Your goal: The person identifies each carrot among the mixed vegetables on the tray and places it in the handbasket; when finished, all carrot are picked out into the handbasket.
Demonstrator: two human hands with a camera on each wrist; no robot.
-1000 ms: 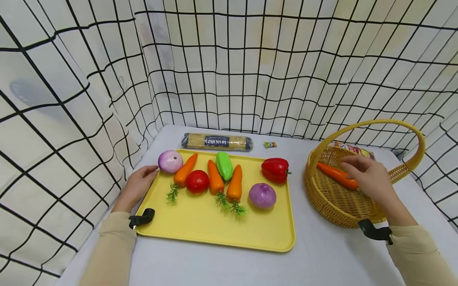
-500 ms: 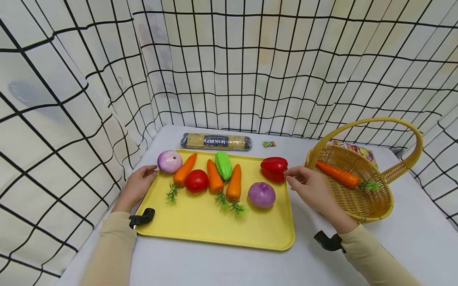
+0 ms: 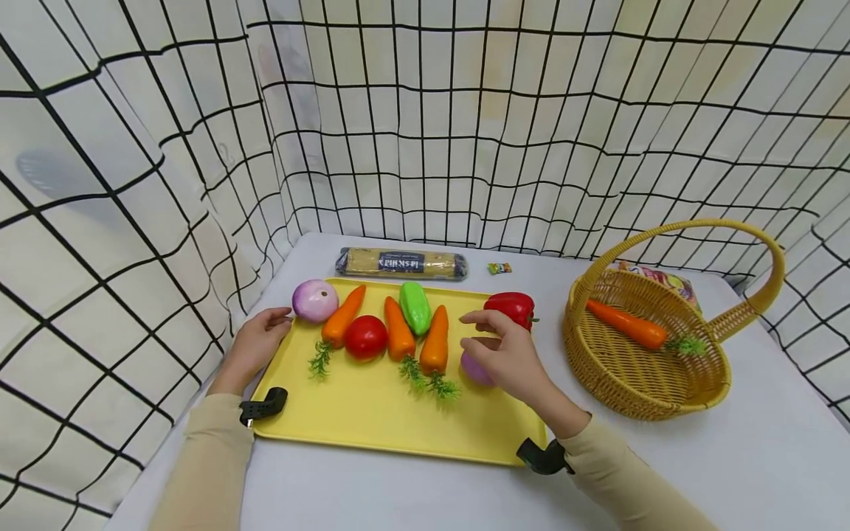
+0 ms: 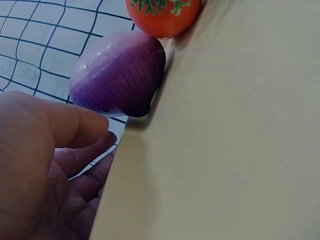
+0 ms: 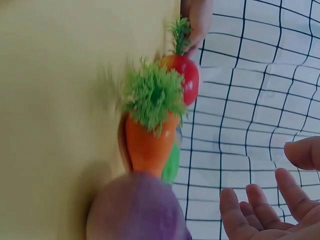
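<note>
My left hand (image 3: 254,348) rests at the left edge of the yellow tray (image 3: 372,413), fingers loosely bent, beside a purple-and-white onion (image 3: 315,301). In the left wrist view its thumb and fingers are by the tray rim, with no object between them. My right hand (image 3: 508,361) hovers over the tray's right side, thumb and fingers spread and holding nothing. It partly covers a second purple onion (image 3: 475,370) and a red bell pepper (image 3: 514,306). Left of it lie two carrots (image 3: 434,343) (image 3: 398,332), a green pepper-like vegetable (image 3: 415,308), a tomato (image 3: 366,338) and another carrot (image 3: 345,317).
Right of the tray stands a wicker basket (image 3: 600,380) with a tall handle, holding a carrot (image 3: 627,324). A packet (image 3: 664,282) lies behind it. A pasta pack (image 3: 401,263) and a small wrapper (image 3: 499,268) lie beyond the tray. Grid-patterned curtains (image 3: 432,125) surround the table.
My right hand has moved left from above the basket, past the bell pepper, to over the right onion. The carrot stays in the basket. My left hand has not moved.
</note>
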